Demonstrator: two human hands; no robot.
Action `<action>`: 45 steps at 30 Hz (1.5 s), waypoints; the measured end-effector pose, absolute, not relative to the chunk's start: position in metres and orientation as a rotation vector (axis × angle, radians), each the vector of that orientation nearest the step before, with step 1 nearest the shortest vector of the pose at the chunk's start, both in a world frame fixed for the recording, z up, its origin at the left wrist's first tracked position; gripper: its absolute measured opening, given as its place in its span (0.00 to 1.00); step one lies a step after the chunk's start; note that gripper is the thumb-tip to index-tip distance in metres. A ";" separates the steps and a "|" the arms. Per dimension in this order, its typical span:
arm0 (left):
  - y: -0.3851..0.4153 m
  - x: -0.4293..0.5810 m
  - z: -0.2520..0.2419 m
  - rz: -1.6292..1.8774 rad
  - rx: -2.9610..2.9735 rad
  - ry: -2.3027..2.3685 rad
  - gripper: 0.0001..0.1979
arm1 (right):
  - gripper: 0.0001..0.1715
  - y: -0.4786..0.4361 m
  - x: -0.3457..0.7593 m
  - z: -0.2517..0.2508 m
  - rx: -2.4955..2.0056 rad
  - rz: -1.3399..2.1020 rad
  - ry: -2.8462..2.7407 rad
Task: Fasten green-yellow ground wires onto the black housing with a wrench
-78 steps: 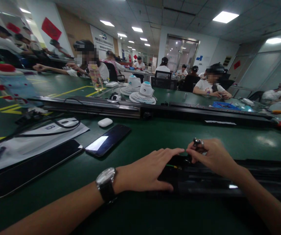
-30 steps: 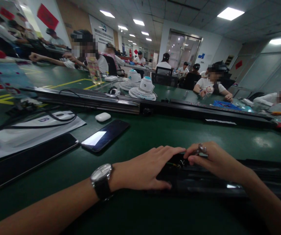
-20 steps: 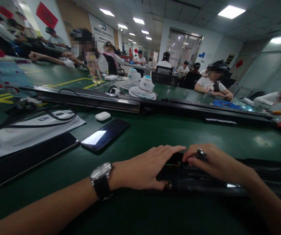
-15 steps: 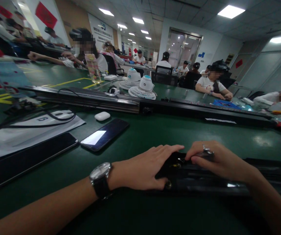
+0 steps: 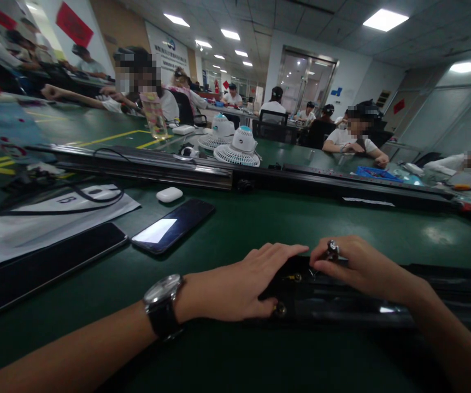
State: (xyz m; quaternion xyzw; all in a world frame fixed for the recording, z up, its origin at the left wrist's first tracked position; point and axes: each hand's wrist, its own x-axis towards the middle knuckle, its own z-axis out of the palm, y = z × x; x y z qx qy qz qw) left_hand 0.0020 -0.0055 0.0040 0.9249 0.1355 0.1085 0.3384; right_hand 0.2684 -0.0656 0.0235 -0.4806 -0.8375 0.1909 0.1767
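Note:
My left hand [image 5: 241, 284], with a watch [image 5: 162, 303] on its wrist, straddles the near end of a long black glossy rail [image 5: 342, 305]. Its thumb presses the front edge by a round brass-coloured fitting [image 5: 280, 309], and the fingers lie along the far side. On the rail's end, a small yellowish metal part [image 5: 295, 277] shows between the hands. Just right of it, my right hand [image 5: 358, 267] is closed in a pinch on a thin, shiny metal tool [image 5: 312, 273]; most of the tool is hidden by the fingers.
On the green table [image 5: 235, 224] lie a phone [image 5: 174, 226], a white earphone case [image 5: 169, 195], a dark tablet-like slab [image 5: 55, 267] and a white sheet [image 5: 108, 207]. A long metal rail [image 5: 145, 169] crosses behind, with white fans [image 5: 237, 147] beyond. Several people sit farther off.
The right hand has turned slightly, and its metal tool and fingers have shifted a little. The left hand keeps its place on the black rail.

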 end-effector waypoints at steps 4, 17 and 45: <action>-0.004 0.000 0.008 0.257 2.437 0.338 0.45 | 0.04 -0.065 0.268 0.023 -1.343 0.560 -2.392; -0.003 0.010 0.005 0.347 2.471 0.297 0.46 | 0.06 -0.065 0.261 0.020 -1.317 0.521 -2.262; -0.006 0.008 -0.003 0.352 2.284 0.432 0.48 | 0.09 -0.067 0.263 0.016 -1.263 0.527 -2.277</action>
